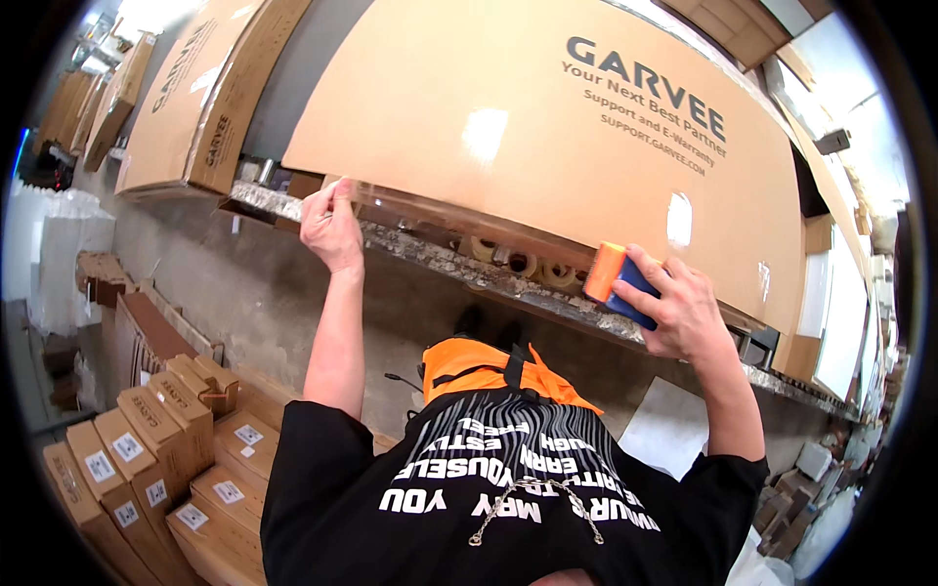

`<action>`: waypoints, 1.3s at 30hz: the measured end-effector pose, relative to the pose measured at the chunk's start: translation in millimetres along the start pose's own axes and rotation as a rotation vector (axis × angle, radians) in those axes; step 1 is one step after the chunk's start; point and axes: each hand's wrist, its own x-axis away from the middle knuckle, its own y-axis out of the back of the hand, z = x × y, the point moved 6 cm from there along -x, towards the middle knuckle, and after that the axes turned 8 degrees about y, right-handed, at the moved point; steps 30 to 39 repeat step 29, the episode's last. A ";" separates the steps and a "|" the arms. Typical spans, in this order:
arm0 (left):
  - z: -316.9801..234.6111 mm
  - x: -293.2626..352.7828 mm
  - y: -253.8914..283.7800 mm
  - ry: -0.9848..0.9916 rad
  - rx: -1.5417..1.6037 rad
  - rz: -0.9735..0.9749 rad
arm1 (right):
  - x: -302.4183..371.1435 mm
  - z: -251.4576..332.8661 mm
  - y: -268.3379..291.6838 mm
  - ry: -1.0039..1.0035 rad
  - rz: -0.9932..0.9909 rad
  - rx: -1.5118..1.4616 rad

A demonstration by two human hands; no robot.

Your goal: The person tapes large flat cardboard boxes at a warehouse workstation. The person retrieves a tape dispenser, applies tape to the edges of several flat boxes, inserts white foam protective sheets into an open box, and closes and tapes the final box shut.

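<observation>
A large flat cardboard box (528,127) lies on a worn workbench (469,269). A strip of clear packing tape (440,220) runs along the box's near edge. My left hand (330,225) presses the tape's left end onto the box corner, fingers pinching it. My right hand (679,303) grips an orange and blue tape dispenser (618,281) at the strip's right end, against the box edge. Both forearms rise from a black printed shirt and orange apron at the lower edge.
Several tape rolls (532,262) sit under the box edge on the bench. Another long cardboard box (195,98) lies to the left. Stacked labelled cartons (147,459) stand on the floor at the lower left. White panels (840,322) and small boxes (801,488) are at the right.
</observation>
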 end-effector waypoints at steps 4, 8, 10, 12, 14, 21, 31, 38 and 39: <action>20.7 -9.4 -9.8 0.034 0.000 0.042 | -12.3 4.8 -0.8 -0.027 0.026 -0.023; 25.7 -11.7 -22.8 0.010 -0.043 0.093 | -27.0 8.0 -1.7 -0.069 0.072 -0.028; 38.5 -8.8 -27.4 0.088 -0.179 0.019 | -35.5 9.4 -7.5 -0.091 0.138 -0.026; 57.7 -18.3 -28.8 0.391 -0.061 -0.030 | -42.6 11.5 -7.1 -0.116 0.197 -0.017; 53.0 -16.6 -43.1 0.444 0.104 -0.236 | -43.7 11.5 -8.8 -0.115 0.243 -0.007; 12.3 -11.7 -54.3 -0.500 -0.554 -0.581 | -52.2 10.2 -18.9 -0.069 0.227 -0.077; -39.5 134.9 -134.4 -0.925 -0.291 0.401 | -50.6 9.1 -31.0 0.072 0.234 -0.133; -39.5 134.9 -134.4 -0.925 -0.291 0.401 | -50.6 9.1 -31.0 0.072 0.234 -0.133; -39.5 134.9 -134.4 -0.925 -0.291 0.401 | -50.6 9.1 -31.0 0.072 0.234 -0.133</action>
